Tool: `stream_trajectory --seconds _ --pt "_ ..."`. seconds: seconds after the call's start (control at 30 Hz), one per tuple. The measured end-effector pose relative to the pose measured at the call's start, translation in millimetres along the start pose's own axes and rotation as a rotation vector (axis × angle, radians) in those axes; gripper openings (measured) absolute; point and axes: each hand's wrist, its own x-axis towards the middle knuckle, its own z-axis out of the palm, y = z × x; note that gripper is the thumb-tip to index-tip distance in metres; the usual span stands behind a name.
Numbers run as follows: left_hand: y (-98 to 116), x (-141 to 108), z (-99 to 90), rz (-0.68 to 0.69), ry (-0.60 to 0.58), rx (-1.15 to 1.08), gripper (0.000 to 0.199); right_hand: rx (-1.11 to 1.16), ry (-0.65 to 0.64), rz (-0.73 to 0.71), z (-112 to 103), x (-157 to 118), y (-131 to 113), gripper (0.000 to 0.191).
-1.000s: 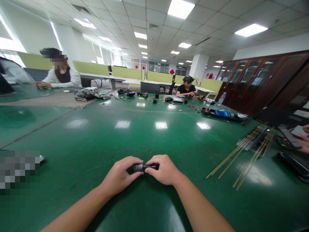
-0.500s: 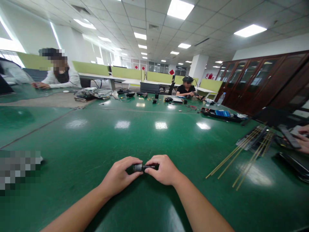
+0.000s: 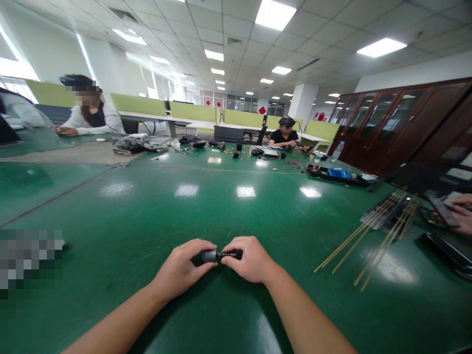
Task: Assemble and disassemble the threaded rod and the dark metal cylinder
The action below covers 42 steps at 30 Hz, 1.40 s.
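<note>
Low over the green table (image 3: 206,209), both hands hold one small dark part between them. Its left portion is a thick grey cylinder (image 3: 210,255) with black ends. A thin, ribbed black shaft (image 3: 224,254) runs out of it to the right. My left hand (image 3: 185,263) is closed, with thumb and fingers pinched around the cylinder. My right hand (image 3: 250,258) pinches the shaft end, and its fingers are closed too. The part lies roughly level, and its far right tip is partly hidden in my right hand.
Several thin yellow rods (image 3: 359,236) lie on the right beside a black case (image 3: 448,253). A long black tray (image 3: 337,174) with blue items stands farther back. Electronics and cables (image 3: 138,142) line the far edge. Other people sit at the table's far side and at right.
My hands and the part between them have barely moved. The person at the far left has shifted head and hands slightly.
</note>
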Motion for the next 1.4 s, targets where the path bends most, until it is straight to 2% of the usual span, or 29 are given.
stream_trajectory --seconds 1.4 --pt "-2.9 -0.7 -1.1 0.010 0.026 0.017 0.028 -0.011 0.008 0.019 -3.2 -0.1 0.2 0.014"
